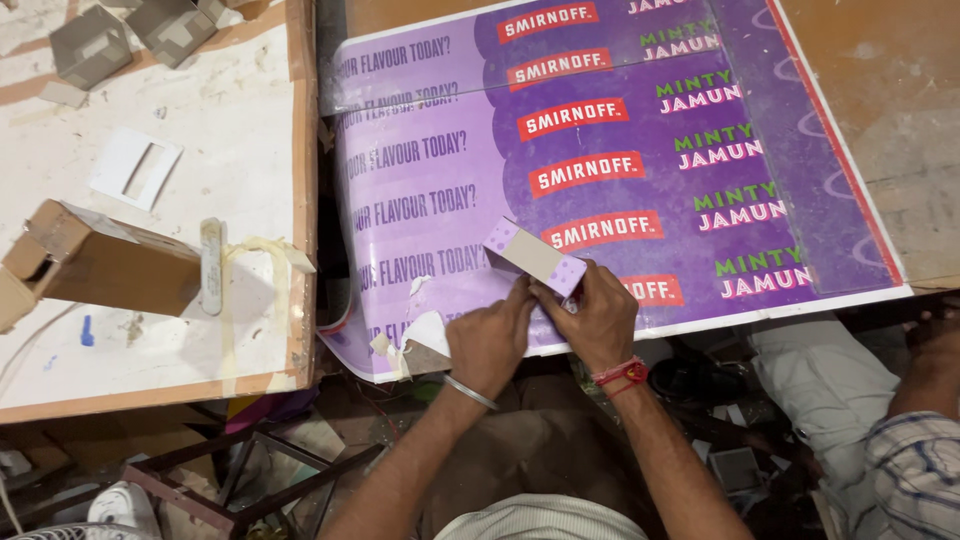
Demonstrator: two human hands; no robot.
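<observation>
Over the purple sheet [620,150], both hands [490,340] [597,315] pinch a small box [535,257], fingertips hiding its near end

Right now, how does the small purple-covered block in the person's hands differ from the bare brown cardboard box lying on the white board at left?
The small purple-covered block is wrapped in dotted purple print; the bare brown cardboard box is unwrapped. The block looks smaller than the box. The left hand and right hand hold the block over the purple printed sheet; the box lies untouched on the white board. Both are elongated box shapes.
</observation>
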